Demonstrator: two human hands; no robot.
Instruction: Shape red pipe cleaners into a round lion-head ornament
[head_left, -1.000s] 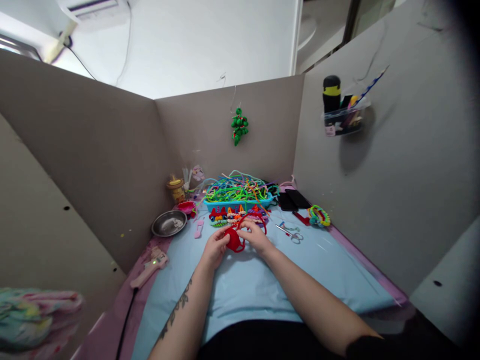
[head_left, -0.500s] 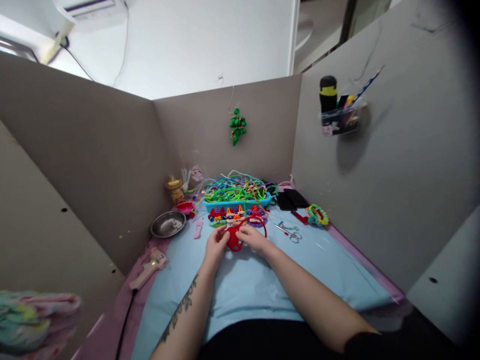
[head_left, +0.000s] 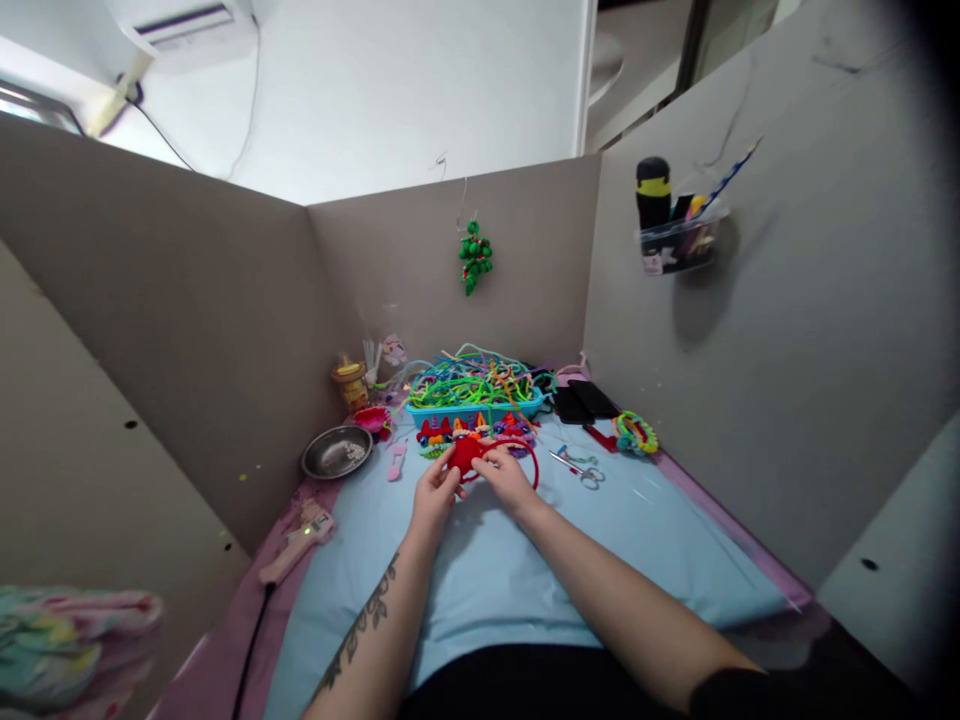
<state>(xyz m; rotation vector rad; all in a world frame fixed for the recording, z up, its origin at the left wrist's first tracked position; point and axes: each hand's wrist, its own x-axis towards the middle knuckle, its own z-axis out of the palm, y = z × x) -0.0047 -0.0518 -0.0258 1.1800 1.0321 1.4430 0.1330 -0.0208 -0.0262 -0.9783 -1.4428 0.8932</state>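
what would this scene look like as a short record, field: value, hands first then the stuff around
left hand: holds a red piece from its left
right hand: fingers at the red piece's right side; exact grip unclear
red strand: curves out past the right hand
beyond the hands: colourful small pieces, then a blue tray heaped with strands
left side: metal bowl with small white bits; pink glue gun, green light showing
right side: scissors

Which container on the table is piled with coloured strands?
The blue basket at the back, heaped above its rim; the metal bowl holds small pale pieces, the pink dish no such pile.
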